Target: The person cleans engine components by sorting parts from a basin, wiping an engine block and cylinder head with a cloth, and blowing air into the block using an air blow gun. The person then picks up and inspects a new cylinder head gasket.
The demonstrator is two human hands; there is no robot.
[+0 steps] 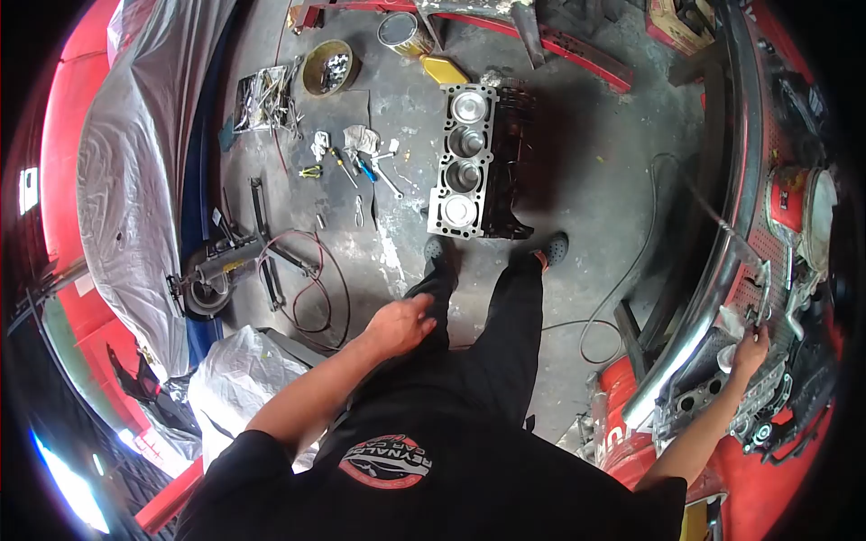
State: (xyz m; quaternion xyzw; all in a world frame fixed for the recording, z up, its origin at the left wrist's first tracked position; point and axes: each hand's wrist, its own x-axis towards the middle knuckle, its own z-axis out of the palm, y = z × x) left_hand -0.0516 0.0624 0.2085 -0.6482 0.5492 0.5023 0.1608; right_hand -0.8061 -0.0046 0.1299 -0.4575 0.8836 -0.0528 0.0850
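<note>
My left hand [401, 325] hangs over my left thigh, its fingers loosely bent and nothing in them. Far to the right, my right hand [750, 350] reaches to the metal parts on the red surface; its fingers are closed around something too small to make out, beside a white cloth or paper [732, 322]. A bare engine block [465, 160] stands on the floor in front of my feet, with four cylinder bores facing up. Right below my right hand lies a metal engine part [713, 394].
Screwdrivers [344, 167], a wrench [388, 176] and rags [363, 139] lie left of the block. Further back are a tub [330, 68] and a can [403, 33]. A jack [219, 270] with a red hose [317, 290] stands left. A cable [622, 286] curves across the right floor.
</note>
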